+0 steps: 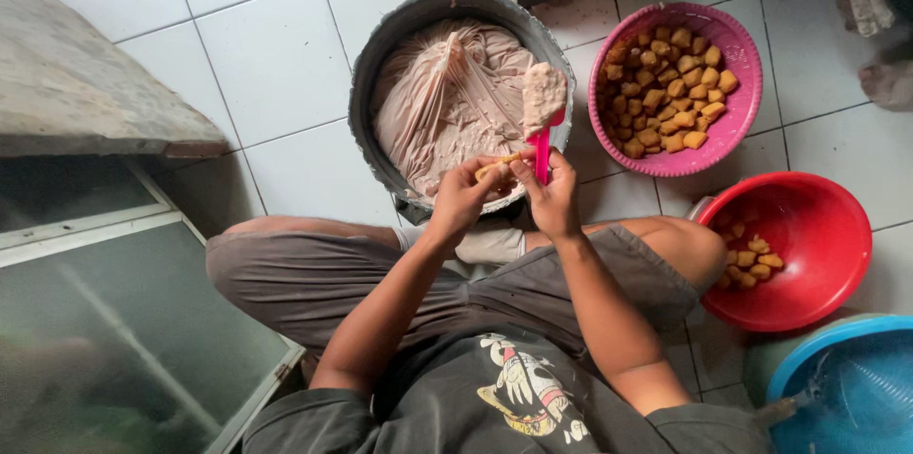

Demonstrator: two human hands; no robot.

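My left hand (463, 195) pinches a small golden fried tofu piece (496, 166) above my lap. My right hand (554, 197) grips the pink handle of a spatula (542, 148), whose blade carries a lump of pale pinkish paste (543, 95). Both hands meet just in front of a grey metal basin (380, 45) that holds a plastic bag of the same paste (442, 102). A pink perforated basket (740, 40) to the right is filled with several fried tofu cubes. A red bowl (818, 226) by my right knee holds a few tofu pieces.
I sit on a white tiled floor (276, 64) with knees spread. A grey stone slab (67, 83) and a glass-fronted cabinet (114, 302) stand at the left. A blue basin (846, 387) sits at the lower right. Another person's foot (889, 83) shows at the right edge.
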